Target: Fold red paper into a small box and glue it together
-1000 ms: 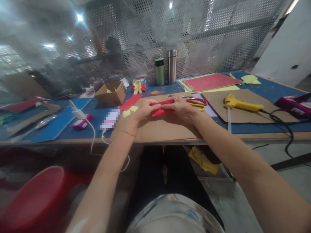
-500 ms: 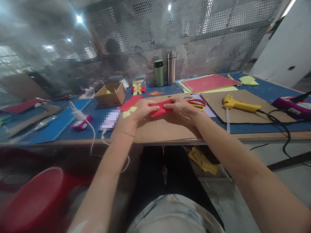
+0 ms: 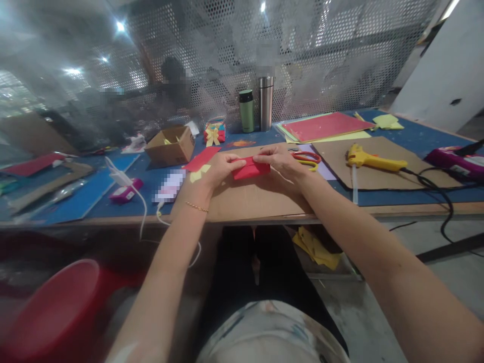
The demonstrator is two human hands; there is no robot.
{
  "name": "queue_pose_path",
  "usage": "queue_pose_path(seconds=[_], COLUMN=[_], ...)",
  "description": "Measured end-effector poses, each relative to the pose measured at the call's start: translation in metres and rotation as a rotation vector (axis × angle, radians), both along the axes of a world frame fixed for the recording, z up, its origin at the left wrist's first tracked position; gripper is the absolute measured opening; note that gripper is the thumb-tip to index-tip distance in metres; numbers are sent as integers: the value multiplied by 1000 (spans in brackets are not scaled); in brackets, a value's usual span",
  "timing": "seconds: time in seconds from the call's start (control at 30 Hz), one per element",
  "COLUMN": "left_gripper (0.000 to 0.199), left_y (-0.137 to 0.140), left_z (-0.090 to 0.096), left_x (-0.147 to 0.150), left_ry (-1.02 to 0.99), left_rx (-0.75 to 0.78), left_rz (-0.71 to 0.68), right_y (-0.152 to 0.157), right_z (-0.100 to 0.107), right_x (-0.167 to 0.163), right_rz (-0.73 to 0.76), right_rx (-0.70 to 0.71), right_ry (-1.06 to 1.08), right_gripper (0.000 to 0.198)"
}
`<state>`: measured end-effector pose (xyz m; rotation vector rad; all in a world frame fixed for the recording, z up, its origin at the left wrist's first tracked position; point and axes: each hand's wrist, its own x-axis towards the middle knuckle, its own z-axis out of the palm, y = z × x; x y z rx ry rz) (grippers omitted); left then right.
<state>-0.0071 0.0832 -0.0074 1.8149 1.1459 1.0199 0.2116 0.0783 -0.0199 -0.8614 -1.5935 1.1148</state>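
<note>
A small folded piece of red paper (image 3: 251,170) is held between my two hands, above a brown cardboard sheet (image 3: 257,199). My left hand (image 3: 222,169) pinches its upper left part, thumb on top. On the upper right part, my right hand (image 3: 278,159) presses with thumb and fingers. Left of my left hand lie another red paper piece (image 3: 202,159) and a pale yellow paper cutout (image 3: 199,173). Scissors with red and yellow handles (image 3: 310,160) rest just beyond my right wrist, partly hidden by it.
A yellow glue gun (image 3: 374,160) lies on cardboard at the right, its black cable trailing over the table edge. At the back stand a green tumbler (image 3: 246,112) and a steel flask (image 3: 266,105). An open cardboard box (image 3: 170,146) and a white cable (image 3: 144,217) are left.
My thumbs and fingers have shifted to the paper's upper edge, and more of its red front face shows below them. Both hands stay in nearly the same place.
</note>
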Motion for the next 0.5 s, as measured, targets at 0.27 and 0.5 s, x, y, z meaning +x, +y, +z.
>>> queue_pose_path(seconds=[0.27,0.5], left_gripper=[25,28], left_y=[5,7], left_z=[2,0], left_x=[-1,-1], left_ry=[23,-40], left_rx=[113,74], left_rz=[25,23], right_y=[2,7], right_z=[1,-2], right_x=[-2,1], right_rz=[-22,-45], right_rx=[48,58], right_ry=[-37,-55], right_gripper=[27,26])
